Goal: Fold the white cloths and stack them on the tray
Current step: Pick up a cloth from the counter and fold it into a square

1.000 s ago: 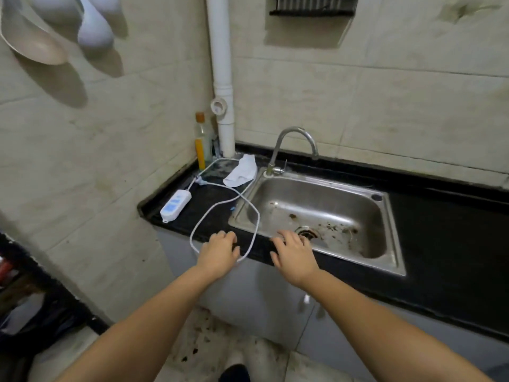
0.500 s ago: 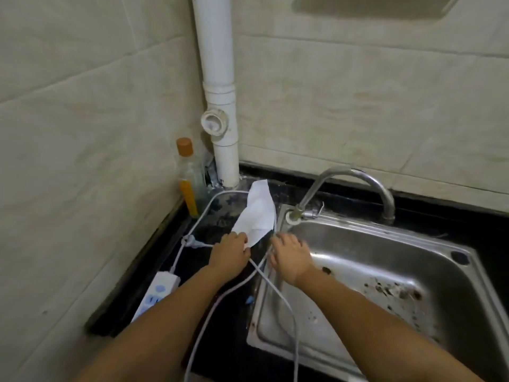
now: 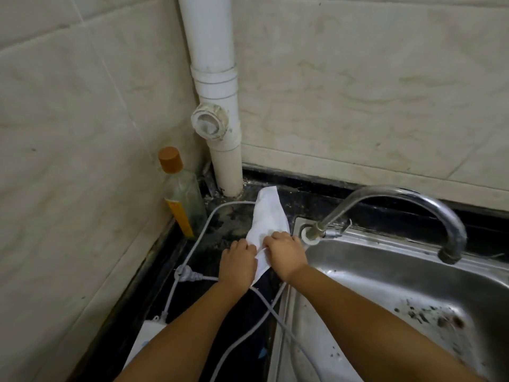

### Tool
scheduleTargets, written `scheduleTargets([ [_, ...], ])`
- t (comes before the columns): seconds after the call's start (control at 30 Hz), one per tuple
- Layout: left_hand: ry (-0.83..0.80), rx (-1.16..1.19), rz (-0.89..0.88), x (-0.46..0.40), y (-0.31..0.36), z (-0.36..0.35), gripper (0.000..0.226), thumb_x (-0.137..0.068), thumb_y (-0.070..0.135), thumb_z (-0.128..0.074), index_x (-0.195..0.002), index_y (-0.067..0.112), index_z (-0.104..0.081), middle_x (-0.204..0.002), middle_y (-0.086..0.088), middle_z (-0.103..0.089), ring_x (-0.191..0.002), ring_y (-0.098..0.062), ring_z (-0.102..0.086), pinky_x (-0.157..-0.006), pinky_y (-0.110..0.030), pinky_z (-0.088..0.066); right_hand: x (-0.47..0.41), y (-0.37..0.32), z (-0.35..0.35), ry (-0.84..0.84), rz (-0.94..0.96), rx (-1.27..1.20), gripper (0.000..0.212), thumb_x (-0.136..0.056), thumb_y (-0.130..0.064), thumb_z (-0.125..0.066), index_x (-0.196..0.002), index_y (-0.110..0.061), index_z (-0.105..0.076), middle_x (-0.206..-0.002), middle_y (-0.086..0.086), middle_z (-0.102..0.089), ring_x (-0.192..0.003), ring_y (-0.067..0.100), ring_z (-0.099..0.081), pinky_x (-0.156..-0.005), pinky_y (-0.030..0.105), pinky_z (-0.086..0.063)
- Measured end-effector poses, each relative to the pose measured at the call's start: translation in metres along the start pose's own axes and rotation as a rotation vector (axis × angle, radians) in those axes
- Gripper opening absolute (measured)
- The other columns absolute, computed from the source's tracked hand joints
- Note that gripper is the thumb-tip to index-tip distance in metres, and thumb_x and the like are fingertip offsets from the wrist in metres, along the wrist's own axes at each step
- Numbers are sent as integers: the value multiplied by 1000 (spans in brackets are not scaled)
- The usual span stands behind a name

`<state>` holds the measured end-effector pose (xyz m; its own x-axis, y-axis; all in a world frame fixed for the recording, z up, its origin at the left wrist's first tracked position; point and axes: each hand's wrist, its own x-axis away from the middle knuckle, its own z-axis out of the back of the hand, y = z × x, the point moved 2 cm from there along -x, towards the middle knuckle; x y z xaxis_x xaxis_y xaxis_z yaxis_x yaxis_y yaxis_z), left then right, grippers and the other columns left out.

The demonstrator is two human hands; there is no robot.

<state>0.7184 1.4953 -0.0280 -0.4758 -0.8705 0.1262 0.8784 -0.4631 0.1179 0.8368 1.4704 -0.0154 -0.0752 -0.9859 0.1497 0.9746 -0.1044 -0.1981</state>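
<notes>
A white cloth point(image 3: 266, 216) lies crumpled on the black counter point(image 3: 237, 216) in the back left corner, between the bottle and the sink. My left hand point(image 3: 238, 262) grips its near left edge with curled fingers. My right hand point(image 3: 286, 255) grips the near right part of the same cloth, close beside the left hand. The cloth's near end is hidden under both hands. No tray is in view.
A steel sink point(image 3: 385, 293) with a curved faucet point(image 3: 399, 213) fills the right. A glass bottle point(image 3: 180, 197) with an orange cap stands by the wall. A white pipe point(image 3: 217, 106) rises in the corner. A white power strip point(image 3: 143, 340) and its cable point(image 3: 209, 224) lie on the counter.
I have moved in close to the counter. Both hands went from the counter's front edge to the white cloth and have taken hold of it.
</notes>
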Motion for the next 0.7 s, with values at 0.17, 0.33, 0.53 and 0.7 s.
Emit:
scheduleTargets([
  [0.17,187,325,-26,16,6,46,10,-92,22,-50,-95,14,-55,-100,-5,-58,-98,-25,-54,-83,-37,-42,34,1,36,222,2,-309,17,-95,-19,-44,-99,-12,-59,-100,9,-63,-97,28,-57,-80,35,-38],
  [0.33,47,673,-143,60,67,95,17,-88,27,-61,-100,20,-52,-94,2,-58,-86,-17,-58,-73,-30,-46,116,41,88,328,-59,-662,12,-91,-12,-53,-95,-9,-65,-94,5,-66,-85,19,-59,-74,30,-45],
  [0.53,-25,665,-444,140,199,117,8,-90,26,-59,-84,22,-63,-80,4,-61,-79,-18,-58,-70,-29,-43,280,113,137,458,-151,-686,11,-91,-17,-58,-92,-13,-68,-83,-8,-63,-74,2,-54,-65,5,-38],
  [0.7,-85,623,-643,222,331,106,12,-88,17,-61,-81,17,-69,-75,5,-63,-72,-9,-54,-61,-16,-36,462,194,156,557,-325,-624,10,-91,-19,-57,-88,-20,-66,-84,-11,-63,-79,2,-56,-66,14,-39],
])
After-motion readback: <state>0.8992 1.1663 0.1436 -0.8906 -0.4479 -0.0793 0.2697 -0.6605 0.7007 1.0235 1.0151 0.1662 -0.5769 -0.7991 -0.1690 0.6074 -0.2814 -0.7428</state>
